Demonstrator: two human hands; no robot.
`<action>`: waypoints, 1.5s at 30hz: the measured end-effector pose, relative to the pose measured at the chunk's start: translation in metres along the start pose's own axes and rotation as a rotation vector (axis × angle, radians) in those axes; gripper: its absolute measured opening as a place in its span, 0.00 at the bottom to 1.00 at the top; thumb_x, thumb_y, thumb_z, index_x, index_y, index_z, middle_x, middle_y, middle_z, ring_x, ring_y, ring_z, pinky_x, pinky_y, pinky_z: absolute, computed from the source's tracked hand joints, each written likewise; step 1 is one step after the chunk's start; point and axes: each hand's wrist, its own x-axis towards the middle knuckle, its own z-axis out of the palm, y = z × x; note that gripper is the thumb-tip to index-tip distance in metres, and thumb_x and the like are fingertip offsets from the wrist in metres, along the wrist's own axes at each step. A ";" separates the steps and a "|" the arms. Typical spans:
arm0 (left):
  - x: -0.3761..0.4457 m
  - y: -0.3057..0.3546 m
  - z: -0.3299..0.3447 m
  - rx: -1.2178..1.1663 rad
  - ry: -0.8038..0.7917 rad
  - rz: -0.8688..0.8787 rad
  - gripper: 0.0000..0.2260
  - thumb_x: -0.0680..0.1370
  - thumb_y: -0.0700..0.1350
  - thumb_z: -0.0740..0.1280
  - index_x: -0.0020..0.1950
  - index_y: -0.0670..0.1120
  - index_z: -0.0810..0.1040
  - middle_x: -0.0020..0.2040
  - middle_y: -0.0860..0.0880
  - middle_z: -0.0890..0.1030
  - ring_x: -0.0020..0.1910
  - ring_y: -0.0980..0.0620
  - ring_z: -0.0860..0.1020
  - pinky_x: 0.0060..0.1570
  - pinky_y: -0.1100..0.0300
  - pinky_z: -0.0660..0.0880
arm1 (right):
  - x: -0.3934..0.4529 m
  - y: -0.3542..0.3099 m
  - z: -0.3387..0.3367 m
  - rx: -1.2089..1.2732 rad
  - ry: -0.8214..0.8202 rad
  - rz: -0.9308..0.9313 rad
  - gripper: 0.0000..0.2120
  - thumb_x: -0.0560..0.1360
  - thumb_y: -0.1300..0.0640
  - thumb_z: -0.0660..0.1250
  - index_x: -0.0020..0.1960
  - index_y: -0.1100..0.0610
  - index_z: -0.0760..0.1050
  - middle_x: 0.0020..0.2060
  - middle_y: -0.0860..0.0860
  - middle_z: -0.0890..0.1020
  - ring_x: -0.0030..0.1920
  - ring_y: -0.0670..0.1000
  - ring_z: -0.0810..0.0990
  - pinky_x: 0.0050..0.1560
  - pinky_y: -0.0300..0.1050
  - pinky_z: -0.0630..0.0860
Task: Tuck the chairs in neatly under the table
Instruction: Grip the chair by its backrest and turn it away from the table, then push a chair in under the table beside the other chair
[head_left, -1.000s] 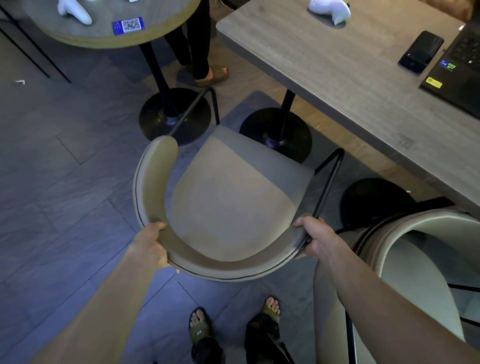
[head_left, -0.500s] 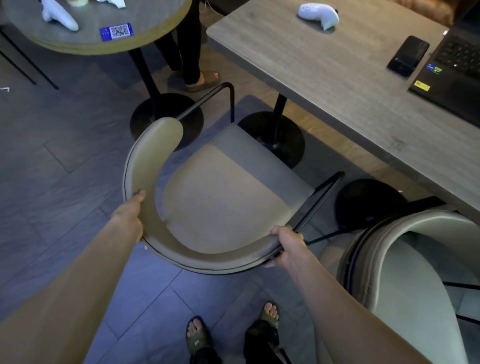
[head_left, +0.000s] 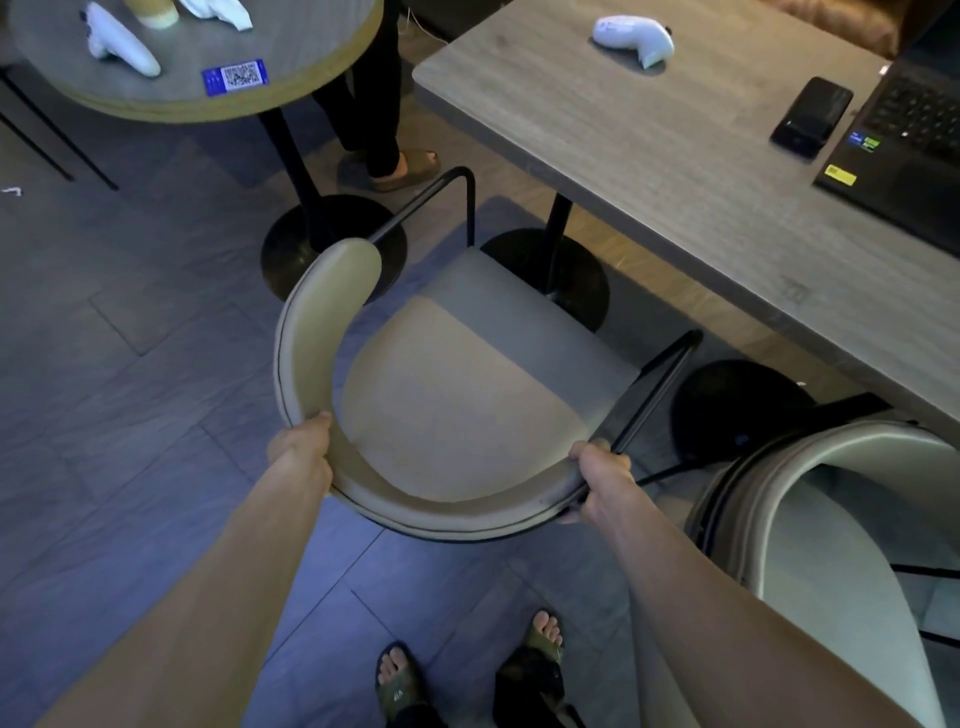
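Both hands' fingers (head_left: 589, 451) clench the chair (head_left: 467, 395) backrest; beyond them, its armrest could strike the counter (head_left: 649, 171) edge.

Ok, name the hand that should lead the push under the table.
Probably left. The chair sits skewed to the table, and the left hand grips its far-out side; the right hand can steady.
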 end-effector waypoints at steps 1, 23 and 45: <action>0.001 -0.001 0.001 0.006 0.012 0.016 0.25 0.76 0.49 0.70 0.69 0.38 0.73 0.65 0.41 0.78 0.61 0.43 0.78 0.62 0.47 0.74 | 0.001 0.001 -0.001 -0.004 -0.002 0.004 0.30 0.77 0.60 0.63 0.75 0.55 0.54 0.66 0.61 0.72 0.58 0.68 0.77 0.45 0.72 0.74; -0.066 -0.008 0.022 0.371 0.334 0.133 0.27 0.77 0.46 0.63 0.74 0.40 0.60 0.74 0.38 0.61 0.72 0.40 0.62 0.69 0.48 0.59 | 0.002 0.010 -0.076 -0.091 0.253 -0.205 0.17 0.77 0.47 0.61 0.58 0.59 0.73 0.52 0.57 0.78 0.51 0.57 0.76 0.55 0.52 0.75; -0.278 -0.185 0.308 0.982 -0.885 0.313 0.43 0.64 0.60 0.75 0.76 0.51 0.64 0.66 0.47 0.77 0.61 0.45 0.78 0.63 0.49 0.74 | 0.062 0.095 -0.293 0.425 -0.025 0.098 0.19 0.81 0.47 0.58 0.66 0.56 0.70 0.55 0.53 0.77 0.49 0.51 0.76 0.48 0.51 0.71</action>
